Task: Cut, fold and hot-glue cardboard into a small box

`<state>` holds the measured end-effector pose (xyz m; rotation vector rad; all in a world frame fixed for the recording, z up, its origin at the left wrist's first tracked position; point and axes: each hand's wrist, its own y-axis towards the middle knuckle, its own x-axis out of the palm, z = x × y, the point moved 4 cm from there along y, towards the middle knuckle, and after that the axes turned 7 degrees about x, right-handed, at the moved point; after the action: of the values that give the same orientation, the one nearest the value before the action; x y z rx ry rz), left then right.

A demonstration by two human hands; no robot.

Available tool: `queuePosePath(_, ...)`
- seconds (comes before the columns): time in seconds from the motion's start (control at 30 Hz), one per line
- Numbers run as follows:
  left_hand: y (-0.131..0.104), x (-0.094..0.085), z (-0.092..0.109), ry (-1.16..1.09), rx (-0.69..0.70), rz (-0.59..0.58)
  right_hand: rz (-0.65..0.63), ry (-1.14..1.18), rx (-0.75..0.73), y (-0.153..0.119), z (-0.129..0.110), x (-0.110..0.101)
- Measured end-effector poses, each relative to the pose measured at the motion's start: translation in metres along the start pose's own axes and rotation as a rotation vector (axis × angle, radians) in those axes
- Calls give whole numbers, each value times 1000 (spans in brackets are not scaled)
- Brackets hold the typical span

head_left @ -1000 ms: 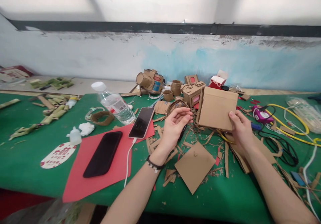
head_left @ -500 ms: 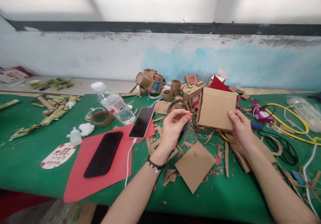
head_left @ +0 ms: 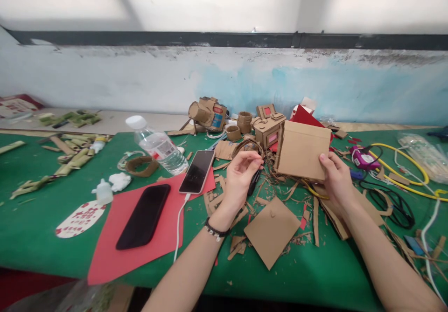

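Note:
My right hand grips the lower right corner of a squarish cardboard box, its thumb on the near face; the box is raised and tilted above the scraps. My left hand hovers to the left of the box, apart from it, with thumb and fingertips pinched together. Whatever may be between those fingertips is too small to make out. Below both hands a square cardboard piece lies turned cornerwise on the green table cover. Behind the box stands a small cardboard camera model.
Cardboard scraps surround the hands. To the left are two phones on red paper, a leaning water bottle and a small glue bottle. A purple device and yellow cable lie right. Another cardboard camera stands behind.
My left hand has drawn slightly left, away from the box's edge, still pinched. The right hand keeps its hold on the box, which has barely moved.

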<state>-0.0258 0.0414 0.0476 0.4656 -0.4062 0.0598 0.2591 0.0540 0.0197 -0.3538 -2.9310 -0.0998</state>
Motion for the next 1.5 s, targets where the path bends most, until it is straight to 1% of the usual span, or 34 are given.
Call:
queuePosePath(0.17, 1, 2, -2, 18, -27, -36, 7, -59, -10, -1, -2, 0)
queuePosePath(0.37, 0, 4, -5, -135, -169, -44, 3, -20, -17, -1, -3, 1)
queuePosePath(0.47, -1, 4, -5, -184, -210, -48, 1, 5, -13, 0, -3, 1)
queuePosePath(0.63, -1, 3, -4, -189, -198, -46, 10, 3, -8, -1, -4, 1)
queuePosePath(0.8, 0, 2, -6, -149, -175, 12, 8, -41, -31, -2, -5, 1)
queuePosePath(1.07, 0, 0, -8, -180, -215, 40, 9, -67, -25, -2, -5, 1)
queuePosePath(1.27, 0, 2, -9, -212, -224, 11, 21, -76, -21, 0, -2, -2)
queuePosePath(1.4, 0, 2, -8, -140, -223, 5, 21, -55, -20, 1, -1, -2)
queuePosePath(1.47, -1, 2, -4, -35, -187, -29, 22, -46, -33, 2, -1, -2)
queuePosePath(1.5, -2, 2, -2, 43, -163, -66, 24, -45, -44, 3, -2, -2)
